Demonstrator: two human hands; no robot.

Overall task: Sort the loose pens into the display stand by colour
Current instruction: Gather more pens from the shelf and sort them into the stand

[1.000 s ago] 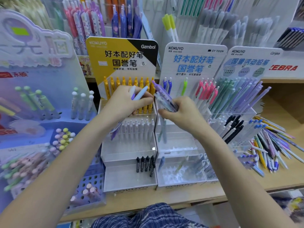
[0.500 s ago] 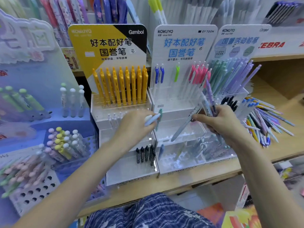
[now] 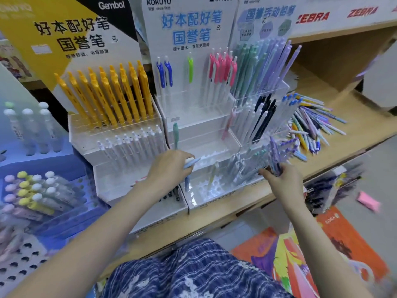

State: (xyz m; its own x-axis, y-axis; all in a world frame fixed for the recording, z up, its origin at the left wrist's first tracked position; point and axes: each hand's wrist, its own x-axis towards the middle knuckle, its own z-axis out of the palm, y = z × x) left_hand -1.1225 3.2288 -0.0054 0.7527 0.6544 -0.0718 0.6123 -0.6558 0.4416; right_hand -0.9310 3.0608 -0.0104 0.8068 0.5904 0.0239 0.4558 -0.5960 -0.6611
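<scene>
My left hand (image 3: 169, 168) grips a light blue pen (image 3: 191, 162) over the lower tier of the middle clear display stand (image 3: 214, 125), its tip pointing down toward the front tray. My right hand (image 3: 279, 179) holds a bunch of purple pens (image 3: 276, 155) upright at the front of the right stand (image 3: 262, 97). The middle stand carries blue, green and pink pens in its top row. A pile of loose pens (image 3: 311, 123) in mixed colours lies on the wooden shelf to the right.
The left stand (image 3: 120, 125) holds yellow pens above a row of white ones. A blue rack (image 3: 43, 190) of pastel markers sits far left. The wooden shelf edge (image 3: 214, 220) runs in front. Colourful packets (image 3: 322, 244) lie on the floor below.
Both hands dropped from the upper rows to the lower tiers. My left hand carried the light blue pen down; my right hand swung right and down with the purple bunch.
</scene>
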